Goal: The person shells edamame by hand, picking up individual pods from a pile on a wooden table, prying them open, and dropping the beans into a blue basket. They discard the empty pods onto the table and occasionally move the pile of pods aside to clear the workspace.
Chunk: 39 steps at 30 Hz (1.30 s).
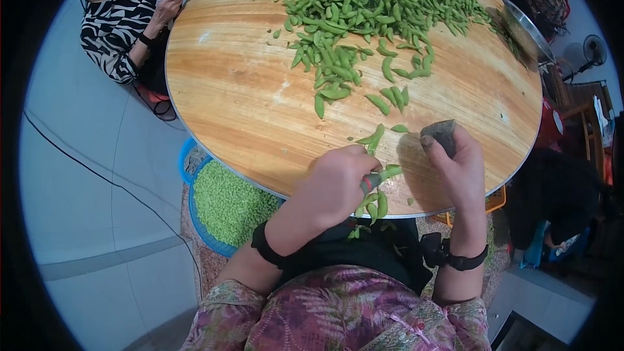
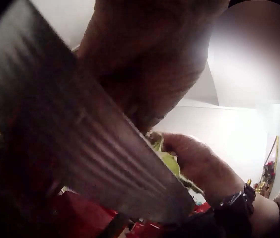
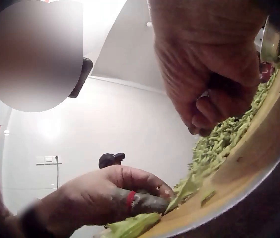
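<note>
My left hand (image 1: pixel 335 179) pinches a green edamame pod (image 1: pixel 390 172) over the near edge of the round wooden table. The thumb wears a grey cover with a red band (image 3: pixel 130 200). More pods (image 1: pixel 372 205) lie by the edge under this hand, and another pod (image 1: pixel 372 138) lies just past its fingers. To the right, my right hand (image 1: pixel 465 166) hovers with thumb bent toward a dark grey cover (image 1: pixel 441 135) on the index finger. Its fingers (image 3: pixel 208 111) are curled in the right wrist view, with no pod showing in them.
A large heap of edamame pods (image 1: pixel 390 0) covers the table's far side. Below left stands a blue basket (image 1: pixel 207 242) of shelled beans. A metal bowl (image 1: pixel 528 31) sits at the right rim, an orange crate (image 1: pixel 496 199) below it. Another person (image 1: pixel 123 23) sits at the far left.
</note>
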Each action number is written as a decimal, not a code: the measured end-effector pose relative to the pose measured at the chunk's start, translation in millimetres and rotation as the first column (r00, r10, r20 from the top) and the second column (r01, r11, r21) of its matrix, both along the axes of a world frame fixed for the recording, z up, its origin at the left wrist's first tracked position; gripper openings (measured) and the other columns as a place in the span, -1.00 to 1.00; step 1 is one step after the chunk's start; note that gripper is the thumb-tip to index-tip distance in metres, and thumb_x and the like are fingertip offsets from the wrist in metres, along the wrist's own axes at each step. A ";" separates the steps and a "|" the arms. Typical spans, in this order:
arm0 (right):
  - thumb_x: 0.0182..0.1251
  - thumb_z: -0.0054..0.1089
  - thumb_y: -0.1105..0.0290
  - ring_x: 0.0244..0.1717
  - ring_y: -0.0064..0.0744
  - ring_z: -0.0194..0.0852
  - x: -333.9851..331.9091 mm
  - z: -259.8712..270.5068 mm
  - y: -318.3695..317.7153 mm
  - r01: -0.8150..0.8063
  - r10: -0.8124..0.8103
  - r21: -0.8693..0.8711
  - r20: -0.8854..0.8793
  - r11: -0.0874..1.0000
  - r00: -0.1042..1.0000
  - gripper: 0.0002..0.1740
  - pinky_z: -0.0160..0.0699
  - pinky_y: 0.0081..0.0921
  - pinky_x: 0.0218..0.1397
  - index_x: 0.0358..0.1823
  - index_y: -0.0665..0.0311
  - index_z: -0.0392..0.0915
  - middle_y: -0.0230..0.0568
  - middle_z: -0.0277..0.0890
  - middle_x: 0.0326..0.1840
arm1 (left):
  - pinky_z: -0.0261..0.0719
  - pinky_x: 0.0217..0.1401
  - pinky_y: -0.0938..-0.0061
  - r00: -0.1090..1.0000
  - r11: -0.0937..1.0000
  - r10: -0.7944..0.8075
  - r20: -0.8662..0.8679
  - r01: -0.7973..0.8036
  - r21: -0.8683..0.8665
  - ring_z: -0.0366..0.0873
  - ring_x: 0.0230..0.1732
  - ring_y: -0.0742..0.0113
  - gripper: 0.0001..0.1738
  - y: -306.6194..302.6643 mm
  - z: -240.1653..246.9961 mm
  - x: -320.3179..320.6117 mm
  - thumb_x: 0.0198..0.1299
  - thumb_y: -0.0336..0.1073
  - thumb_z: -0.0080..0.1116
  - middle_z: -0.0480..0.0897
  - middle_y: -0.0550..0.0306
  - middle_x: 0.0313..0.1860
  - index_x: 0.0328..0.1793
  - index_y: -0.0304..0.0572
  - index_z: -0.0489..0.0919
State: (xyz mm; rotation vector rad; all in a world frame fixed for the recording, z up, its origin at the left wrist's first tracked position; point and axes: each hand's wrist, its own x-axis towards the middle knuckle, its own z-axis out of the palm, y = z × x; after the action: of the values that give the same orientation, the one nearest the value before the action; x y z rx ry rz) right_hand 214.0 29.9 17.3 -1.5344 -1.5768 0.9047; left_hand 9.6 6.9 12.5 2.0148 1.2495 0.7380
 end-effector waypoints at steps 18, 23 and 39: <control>0.05 0.14 0.39 -0.48 0.09 0.44 -42.8 15.6 25.8 -0.331 0.191 0.249 0.459 0.910 0.868 -0.82 0.40 -0.13 -0.41 -0.38 0.34 0.39 0.09 0.42 -0.62 | 0.11 -0.58 0.84 0.210 0.691 0.479 0.853 0.509 -0.513 0.24 -0.52 0.64 -0.87 12.3 -11.2 -35.8 0.29 -0.32 -0.10 0.42 0.22 -0.38 -0.17 -0.21 0.40; 0.06 0.11 0.43 -0.50 0.01 0.50 -55.6 6.2 49.9 -0.366 0.134 0.132 0.776 0.921 0.617 -0.87 0.44 -0.18 -0.42 -0.42 0.33 0.39 0.06 0.45 -0.59 | 0.11 -0.59 0.83 0.131 0.685 0.534 0.835 0.512 -0.519 0.26 -0.52 0.60 -0.80 12.6 -9.3 -33.2 0.31 -0.33 -0.13 0.44 0.12 -0.33 -0.05 -0.28 0.39; 0.43 -0.17 0.26 -0.66 -0.78 0.06 -32.2 29.9 -21.9 -0.463 0.179 -0.408 -0.568 0.787 0.804 -0.76 -0.02 -0.78 -0.64 -0.32 0.25 0.36 -0.53 0.26 -0.62 | 0.41 -0.33 0.71 0.096 0.736 0.437 0.894 0.534 -0.417 0.52 -0.29 0.48 -0.76 3.9 -15.7 -10.1 0.11 -0.62 0.01 0.57 0.10 -0.22 -0.08 -0.29 0.48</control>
State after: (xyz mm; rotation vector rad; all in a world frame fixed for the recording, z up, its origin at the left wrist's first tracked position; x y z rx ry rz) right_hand 181.7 8.0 47.2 -1.2022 -1.2708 1.9138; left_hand -0.5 10.8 -3.2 0.4435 0.3485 1.0933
